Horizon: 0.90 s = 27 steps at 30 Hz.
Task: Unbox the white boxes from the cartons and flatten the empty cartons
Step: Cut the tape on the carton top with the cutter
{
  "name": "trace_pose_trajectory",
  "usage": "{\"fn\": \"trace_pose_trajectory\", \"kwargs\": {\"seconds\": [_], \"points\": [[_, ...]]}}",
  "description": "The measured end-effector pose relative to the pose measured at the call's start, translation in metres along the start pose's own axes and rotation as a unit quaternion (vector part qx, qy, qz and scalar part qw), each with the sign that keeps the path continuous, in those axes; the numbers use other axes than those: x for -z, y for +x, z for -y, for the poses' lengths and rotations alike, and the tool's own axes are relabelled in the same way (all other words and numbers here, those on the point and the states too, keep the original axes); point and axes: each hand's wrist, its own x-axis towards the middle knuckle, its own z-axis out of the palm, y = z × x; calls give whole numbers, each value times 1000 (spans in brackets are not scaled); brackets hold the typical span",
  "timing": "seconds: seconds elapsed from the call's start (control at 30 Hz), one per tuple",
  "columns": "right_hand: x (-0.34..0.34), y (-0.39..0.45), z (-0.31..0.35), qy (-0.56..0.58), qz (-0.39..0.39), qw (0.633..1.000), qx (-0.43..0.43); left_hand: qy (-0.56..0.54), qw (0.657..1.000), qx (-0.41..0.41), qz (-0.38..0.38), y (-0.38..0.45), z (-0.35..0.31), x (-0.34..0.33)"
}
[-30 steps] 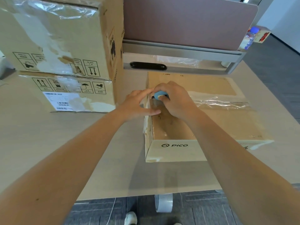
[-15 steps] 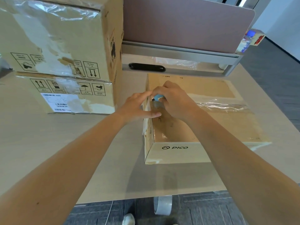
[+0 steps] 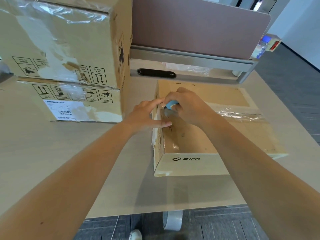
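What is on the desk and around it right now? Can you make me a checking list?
Surface: pale wooden desk, with bare patches at the front.
Job's things: PICO carton lying flat, tape across its top; two stacked cartons to its left, taped shut. No white boxes seen.
Clutter: blue-handled cutter; water bottle by the far corner.
Hands: left hand rests on the PICO carton's left edge, fingers straight; right hand grips the cutter at that edge.
Cables: thin white line on the floor, maybe a cable; black slot behind the desk.
Surroundings: brown divider panel, grey carpet floor, tape roll below the desk edge.
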Motion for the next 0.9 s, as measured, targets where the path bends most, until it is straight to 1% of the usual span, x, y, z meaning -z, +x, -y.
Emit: {"fn": "trace_pose_trajectory", "kwargs": {"seconds": [0.3,0.47,0.63,0.9], "points": [[4,-3,-7,-67,21,998,-7,39,999,1,5,-1,-3,2],[5,-2,-10,-52,15,998,-14,47,999,2,6,-2,-5,3],[5,-3,-15,-29,5,999,-19,78,997,-3,4,-2,-9,6],[13,-14,-32,-66,2,997,-33,96,995,-9,9,-4,-12,8]]}}
